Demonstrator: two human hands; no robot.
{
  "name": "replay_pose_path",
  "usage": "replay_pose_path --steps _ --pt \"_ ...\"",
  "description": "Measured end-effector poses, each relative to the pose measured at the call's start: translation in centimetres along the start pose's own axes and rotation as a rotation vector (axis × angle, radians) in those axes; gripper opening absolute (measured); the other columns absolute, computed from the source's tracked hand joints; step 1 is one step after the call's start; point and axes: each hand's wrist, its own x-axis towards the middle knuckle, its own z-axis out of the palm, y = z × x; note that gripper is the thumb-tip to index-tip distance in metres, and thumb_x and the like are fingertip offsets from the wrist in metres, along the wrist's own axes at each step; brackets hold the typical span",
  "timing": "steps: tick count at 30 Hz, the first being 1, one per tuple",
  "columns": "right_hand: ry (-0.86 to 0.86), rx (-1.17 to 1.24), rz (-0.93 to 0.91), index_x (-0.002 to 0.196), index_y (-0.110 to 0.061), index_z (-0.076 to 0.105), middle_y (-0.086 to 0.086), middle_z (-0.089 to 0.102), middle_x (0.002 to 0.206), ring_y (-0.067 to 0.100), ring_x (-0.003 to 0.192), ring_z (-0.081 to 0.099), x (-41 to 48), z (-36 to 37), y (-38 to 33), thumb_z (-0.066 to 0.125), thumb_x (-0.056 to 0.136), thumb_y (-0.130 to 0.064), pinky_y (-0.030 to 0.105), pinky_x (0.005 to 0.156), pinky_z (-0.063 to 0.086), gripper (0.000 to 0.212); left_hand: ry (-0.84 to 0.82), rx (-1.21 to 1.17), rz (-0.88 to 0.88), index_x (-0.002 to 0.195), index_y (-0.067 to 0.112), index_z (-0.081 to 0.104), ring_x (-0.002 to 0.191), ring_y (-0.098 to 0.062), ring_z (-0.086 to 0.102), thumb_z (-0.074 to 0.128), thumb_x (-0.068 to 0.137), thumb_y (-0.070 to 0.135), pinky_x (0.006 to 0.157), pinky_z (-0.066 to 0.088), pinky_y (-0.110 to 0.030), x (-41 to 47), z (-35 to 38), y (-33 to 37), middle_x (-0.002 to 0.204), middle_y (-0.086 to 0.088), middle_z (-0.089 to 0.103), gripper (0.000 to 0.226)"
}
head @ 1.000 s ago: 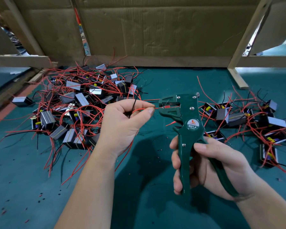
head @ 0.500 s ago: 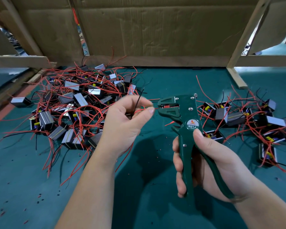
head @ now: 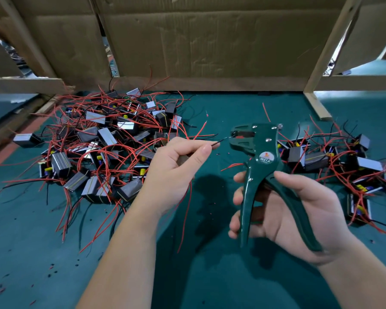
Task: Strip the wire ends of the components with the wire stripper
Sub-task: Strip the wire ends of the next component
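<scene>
Centre of frame: your left hand (head: 174, 170) pinches a black wire (head: 214, 144) between thumb and forefinger, other fingers curled under. The tip points right at the head of the wire stripper (head: 260, 148). A thin bare strand seems to bridge the insulation end and the tool's mouth (too fine to be sure).

Right of centre, your right hand (head: 299, 210) wraps the stripper: fingers round the front handle, the rear handle in the palm, thumb lying along the rear handle. The handles are spread, so no squeeze is on.

My read is that this end is at the strip step, either just cut or about to be. A red lead (head: 186, 210) hangs below your left hand. Whether a component sits in that palm, I can't tell.

Next move:
- Check the copper is clean.
- Pull the wire straight left, out of the mouth.
- Then feed the red lead in square and squeeze fully.

The big pile of components (head: 103, 141) sits at left of frame and a smaller group (head: 343, 161) at far right, both on the green mat (head: 210, 275). Plenty of the job looks left to do.
</scene>
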Motion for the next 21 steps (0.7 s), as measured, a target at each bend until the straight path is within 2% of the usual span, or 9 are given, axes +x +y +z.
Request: replay_pose_path --steps 2,4,7,10,15,21 --pt "-0.049 -0.023 0.059 0.11 -0.001 0.064 0.024 0.061 0.09 0.046 0.074 0.062 -0.08 0.17 0.21 0.08 0.063 -0.035 0.057 0.071 0.05 0.061 0.03 0.02 0.031 0.09 0.033 0.074 0.063 -0.006 0.047 0.065 0.084 0.032 0.065 0.039 -0.026 0.14 -0.03 -0.17 0.079 0.006 0.055 0.011" --pt "-0.075 -0.037 0.09 0.11 -0.001 0.065 0.023 0.062 0.09 0.045 0.074 0.062 -0.07 0.29 0.39 0.08 0.064 -0.036 0.057 0.072 0.05 0.059 0.07 0.018 0.046 0.083 0.035 0.075 0.066 -0.01 0.046 0.069 0.083 0.026 0.068 0.039 -0.034 0.3 -0.27 -0.37 0.078 0.002 0.054 0.01" --pt "-0.116 -0.048 0.109 0.11 -0.003 0.064 0.022 0.062 0.09 0.044 0.075 0.063 -0.14 0.35 0.37 0.077 0.068 -0.036 0.056 0.074 0.05 0.055 0.112 0.043 0.063 0.072 0.036 0.073 0.065 -0.009 0.043 0.067 0.078 0.025 0.065 0.035 -0.023 0.5 -0.46 -0.54 0.073 0.006 0.05 0.014" --pt "-0.133 -0.074 0.116 0.11 -0.003 0.063 0.022 0.061 0.09 0.044 0.073 0.063 -0.29 0.49 0.19 0.076 0.07 -0.034 0.054 0.073 0.05 0.052 0.118 0.127 0.089 0.073 0.035 0.07 0.062 -0.003 0.04 0.067 0.077 0.024 0.059 0.032 -0.012 0.53 -0.36 -0.4 0.076 0.004 0.046 0.013" --pt "-0.09 -0.136 0.096 0.105 -0.005 0.065 0.023 0.061 0.085 0.043 0.068 0.063 -0.39 0.71 0.3 0.081 0.065 -0.034 0.049 0.065 0.052 0.052 0.135 0.229 0.149 0.079 0.034 0.068 0.061 0.001 0.039 0.067 0.079 0.023 0.056 0.03 -0.011 0.31 -0.52 -0.18 0.078 0.008 0.042 0.01" --pt "-0.039 -0.128 0.054 0.105 -0.003 0.066 0.023 0.062 0.086 0.044 0.069 0.063 -0.3 0.63 0.1 0.082 0.061 -0.036 0.054 0.069 0.05 0.057 0.14 0.216 0.184 0.082 0.032 0.068 0.068 0.001 0.041 0.065 0.082 0.02 0.058 0.032 -0.012 0.22 -0.53 0.1 0.08 0.008 0.041 0.012"
